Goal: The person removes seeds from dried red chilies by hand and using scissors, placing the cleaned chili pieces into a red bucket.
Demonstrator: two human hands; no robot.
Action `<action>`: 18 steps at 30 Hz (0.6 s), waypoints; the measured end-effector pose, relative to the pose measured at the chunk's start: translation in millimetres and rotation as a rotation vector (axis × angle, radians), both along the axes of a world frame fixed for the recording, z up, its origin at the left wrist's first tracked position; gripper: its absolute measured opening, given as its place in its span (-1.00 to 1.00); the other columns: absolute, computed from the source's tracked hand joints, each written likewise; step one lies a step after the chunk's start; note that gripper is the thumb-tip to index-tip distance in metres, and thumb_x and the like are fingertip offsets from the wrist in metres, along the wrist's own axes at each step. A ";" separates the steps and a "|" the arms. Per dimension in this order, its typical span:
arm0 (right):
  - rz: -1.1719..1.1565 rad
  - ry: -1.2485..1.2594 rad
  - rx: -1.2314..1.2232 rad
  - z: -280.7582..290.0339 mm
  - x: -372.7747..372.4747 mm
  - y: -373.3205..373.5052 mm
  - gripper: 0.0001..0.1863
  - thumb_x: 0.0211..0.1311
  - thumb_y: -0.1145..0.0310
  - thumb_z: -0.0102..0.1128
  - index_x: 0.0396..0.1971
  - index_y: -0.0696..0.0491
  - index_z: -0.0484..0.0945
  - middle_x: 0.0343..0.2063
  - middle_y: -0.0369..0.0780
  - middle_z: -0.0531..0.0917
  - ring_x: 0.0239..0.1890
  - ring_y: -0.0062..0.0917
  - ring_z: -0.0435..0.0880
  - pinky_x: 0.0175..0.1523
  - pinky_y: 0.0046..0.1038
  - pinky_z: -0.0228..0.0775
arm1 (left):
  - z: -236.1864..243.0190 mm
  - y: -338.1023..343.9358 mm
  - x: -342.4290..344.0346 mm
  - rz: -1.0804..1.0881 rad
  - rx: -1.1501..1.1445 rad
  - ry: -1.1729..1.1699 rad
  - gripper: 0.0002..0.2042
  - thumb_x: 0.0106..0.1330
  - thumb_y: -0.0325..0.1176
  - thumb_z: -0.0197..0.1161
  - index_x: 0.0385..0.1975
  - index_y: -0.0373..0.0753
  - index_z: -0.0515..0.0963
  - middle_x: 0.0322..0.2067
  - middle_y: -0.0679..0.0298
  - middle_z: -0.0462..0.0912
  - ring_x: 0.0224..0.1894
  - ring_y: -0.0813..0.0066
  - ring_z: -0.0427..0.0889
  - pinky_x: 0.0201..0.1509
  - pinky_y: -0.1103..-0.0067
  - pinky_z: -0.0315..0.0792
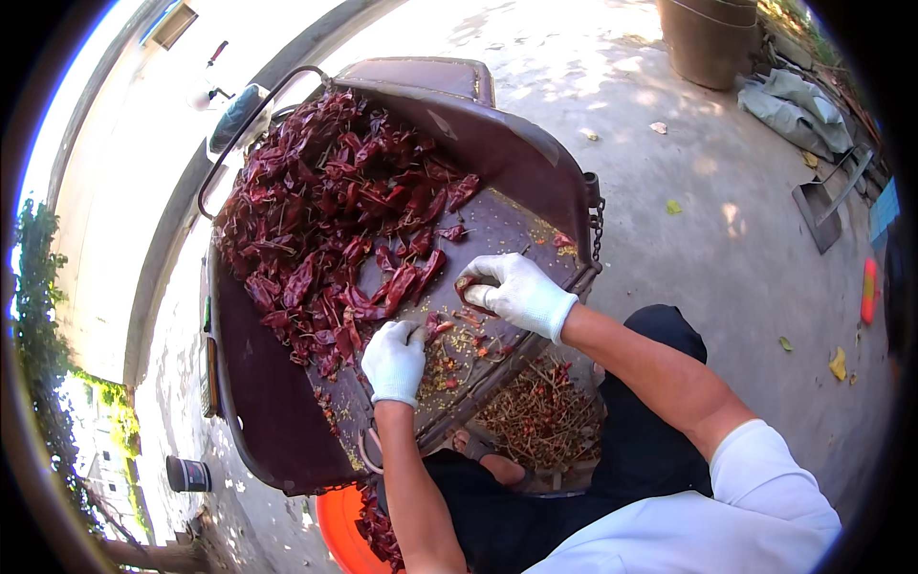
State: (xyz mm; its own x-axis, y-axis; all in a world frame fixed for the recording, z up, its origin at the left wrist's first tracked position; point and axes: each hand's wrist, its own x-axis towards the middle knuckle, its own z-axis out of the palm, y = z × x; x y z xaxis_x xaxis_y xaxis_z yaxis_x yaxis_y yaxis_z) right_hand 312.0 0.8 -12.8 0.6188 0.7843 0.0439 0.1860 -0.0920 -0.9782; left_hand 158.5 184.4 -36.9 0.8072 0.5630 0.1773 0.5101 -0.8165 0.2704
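A large heap of dried red chili peppers (316, 210) fills the far left of a dark red metal cart bed (521, 225). My right hand (521, 295), in a white glove, is closed around a dried chili pepper (469, 290) above the bed's near right part. To its left, my left hand (394, 362), gloved too, has its fingers curled over the heap's near edge; what they pinch, if anything, is hidden. Pale seeds (448, 362) and broken pepper bits lie on the metal between and below both hands.
Dry stems (540, 421) are piled under the bed's near edge, between my legs. An orange tub (339, 531) with more peppers stands at lower left. A chain (598, 230) hangs at the bed's right corner. Farther right are a brown bucket (706, 43) and a dustpan (820, 215).
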 end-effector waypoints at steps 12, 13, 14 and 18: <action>0.087 0.129 0.111 -18.9 -3.1 5.2 -0.67 0.08 0.60 -0.01 -0.15 0.14 0.60 -0.32 -0.24 0.64 -0.40 -0.59 0.61 -0.22 -0.49 0.49 | -12.6 -6.3 11.8 -0.002 -0.142 -0.096 -0.80 0.20 -0.33 0.35 -0.24 -0.28 0.68 -0.38 0.14 0.74 -0.34 0.31 0.71 -0.19 0.47 0.55; 0.083 0.141 0.097 -20.5 -3.8 5.7 -0.66 0.04 0.56 0.03 -0.15 0.12 0.62 -0.34 -0.21 0.66 -0.41 -0.55 0.64 -0.22 -0.45 0.51 | -8.1 -7.4 10.1 -0.004 -0.262 -0.193 -0.81 0.22 -0.35 0.34 -0.24 -0.31 0.67 -0.39 0.18 0.73 -0.37 0.39 0.69 -0.21 0.51 0.55; 0.093 0.159 0.092 -20.5 -5.3 6.5 -0.66 0.05 0.57 0.02 -0.15 0.12 0.62 -0.34 -0.22 0.66 -0.42 -0.55 0.63 -0.23 -0.46 0.51 | -3.3 -8.6 10.0 -0.007 -0.382 -0.290 -0.82 0.25 -0.38 0.32 -0.24 -0.34 0.66 -0.40 0.22 0.73 -0.39 0.48 0.67 -0.24 0.55 0.54; 0.162 0.285 0.100 -5.1 -16.9 5.5 -0.71 0.12 0.58 0.05 -0.14 0.16 0.60 -0.34 -0.25 0.64 -0.43 -0.62 0.59 -0.26 -0.50 0.49 | 25.3 -27.4 -6.1 0.051 -0.920 -0.454 -0.79 0.38 -0.36 0.25 -0.17 -0.39 0.62 -0.40 0.34 0.66 -0.46 0.69 0.55 -0.42 0.71 0.43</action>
